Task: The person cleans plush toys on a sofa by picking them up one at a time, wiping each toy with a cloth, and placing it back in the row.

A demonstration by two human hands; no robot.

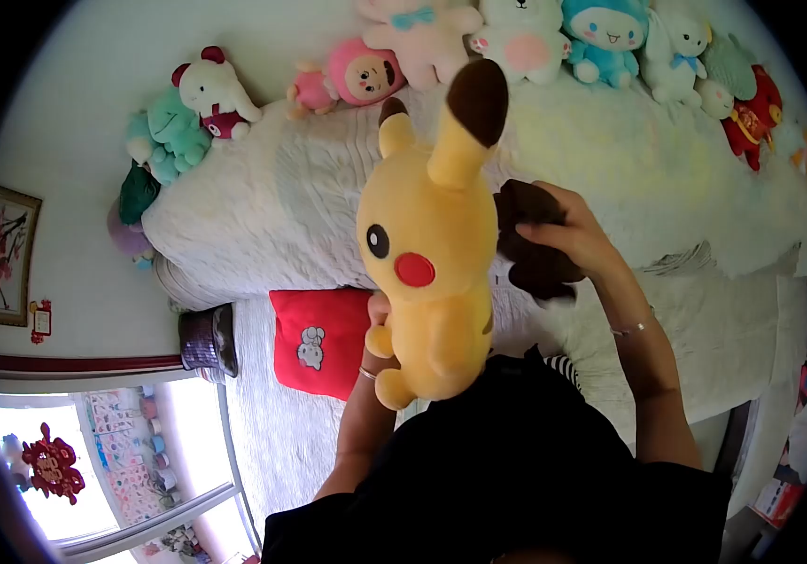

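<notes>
A yellow plush toy (427, 244) with dark-tipped ears, a red cheek and a black eye is held up in front of my body, turned partly sideways. My left hand (379, 308) grips it from its far side, and most of that hand is hidden behind the toy. In my right hand (577, 230) is a dark brown, soft-looking cloth (530, 235), pinched between thumb and fingers. The cloth is close beside the back of the toy's head; whether they touch I cannot tell. Its lower end is blurred.
Several plush toys (403, 42) line the back of a sofa with a pale cover (263, 216). A red cushion (314, 352) lies on the seat behind my left arm. To the left are a dark basket (208, 340), a framed picture (4, 254) and a window (112, 461).
</notes>
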